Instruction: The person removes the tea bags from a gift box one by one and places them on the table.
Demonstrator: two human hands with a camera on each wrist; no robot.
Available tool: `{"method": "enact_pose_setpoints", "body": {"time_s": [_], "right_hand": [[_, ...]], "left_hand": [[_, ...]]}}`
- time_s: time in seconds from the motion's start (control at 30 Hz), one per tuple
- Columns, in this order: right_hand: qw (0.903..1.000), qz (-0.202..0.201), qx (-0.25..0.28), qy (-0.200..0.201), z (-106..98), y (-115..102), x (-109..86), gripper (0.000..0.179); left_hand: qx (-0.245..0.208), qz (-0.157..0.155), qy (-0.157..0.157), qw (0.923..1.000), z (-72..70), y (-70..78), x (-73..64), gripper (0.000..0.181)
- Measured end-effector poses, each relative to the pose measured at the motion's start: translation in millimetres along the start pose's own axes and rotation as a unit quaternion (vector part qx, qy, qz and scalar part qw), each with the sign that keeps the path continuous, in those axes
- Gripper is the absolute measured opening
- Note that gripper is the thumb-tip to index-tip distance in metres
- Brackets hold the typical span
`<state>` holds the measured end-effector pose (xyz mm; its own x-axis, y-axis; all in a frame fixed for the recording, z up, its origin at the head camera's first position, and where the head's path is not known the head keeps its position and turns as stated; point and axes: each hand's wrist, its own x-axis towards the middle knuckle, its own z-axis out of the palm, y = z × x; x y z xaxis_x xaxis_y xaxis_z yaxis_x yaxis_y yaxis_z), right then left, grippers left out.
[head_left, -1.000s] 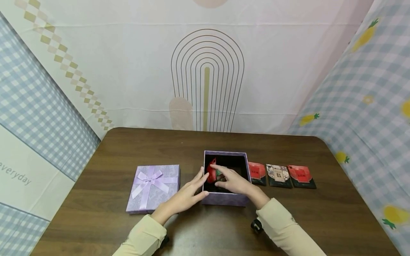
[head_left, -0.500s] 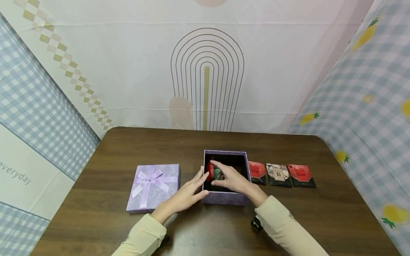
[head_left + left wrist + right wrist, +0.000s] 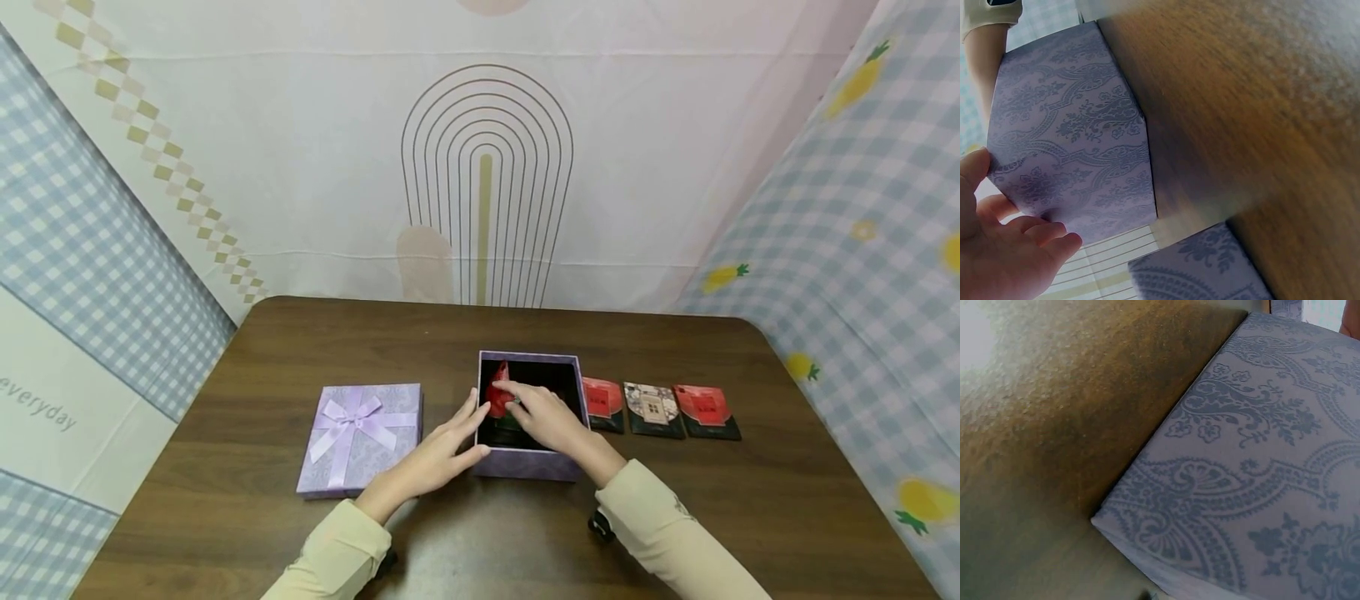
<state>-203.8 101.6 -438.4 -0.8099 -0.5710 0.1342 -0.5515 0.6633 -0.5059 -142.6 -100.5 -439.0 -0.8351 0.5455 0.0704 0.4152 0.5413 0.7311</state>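
A purple patterned box (image 3: 525,465) stands without its lid at the table's middle; its inside is black. My left hand (image 3: 450,446) rests against its left side with extended fingers, and the left wrist view shows this hand (image 3: 1016,256) at the box wall (image 3: 1072,137). Inside the box, my right hand (image 3: 547,417) pinches a shiny red packet (image 3: 498,398) near the left wall, between index finger and thumb. The packet's lower part and the box floor are mostly hidden. The right wrist view shows only the box's outer wall (image 3: 1241,444) in front of the right hand.
A purple lid with a ribbon bow (image 3: 360,437) lies left of the box. To the right, a red packet (image 3: 602,404), a floral packet (image 3: 654,410) and another red packet (image 3: 707,411) lie in a row on the brown table (image 3: 750,500).
My right thumb has drawn closer to the index finger inside the box. The red packet has shifted and shows more of its face. My left hand stays in place.
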Motion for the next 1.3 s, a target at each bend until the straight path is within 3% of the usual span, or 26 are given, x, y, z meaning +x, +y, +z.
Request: {"method": "enact_pose_setpoints", "body": {"time_s": [0.2, 0.4, 0.53, 0.7, 1.3], "right_hand": [[0.9995, 0.012, 0.019, 0.023, -4, 0, -3.4, 0.035], [0.9967, 0.006, 0.038, 0.071, -8, 1, -6.6, 0.031], [0.9909, -0.005, 0.056, 0.122, -8, 4, -7.3, 0.03], [0.9794, 0.009, 0.108, 0.17, -12, 5, -8.0, 0.026], [0.9537, 0.055, 0.206, 0.212, -33, 16, -16.1, 0.028]], "left_hand": [[0.003, 0.001, 0.001, 1.0, 0.1, 0.3, 0.1, 0.06], [0.001, -0.001, 0.002, 1.0, -0.2, 0.5, -0.1, 0.06], [0.002, -0.002, 0.0, 1.0, -0.2, 1.2, -0.2, 0.061], [0.007, -0.001, 0.0, 1.0, 0.1, 1.6, 0.1, 0.06], [0.01, -0.007, -0.002, 0.9999, 0.8, 2.0, 0.5, 0.06]]}}
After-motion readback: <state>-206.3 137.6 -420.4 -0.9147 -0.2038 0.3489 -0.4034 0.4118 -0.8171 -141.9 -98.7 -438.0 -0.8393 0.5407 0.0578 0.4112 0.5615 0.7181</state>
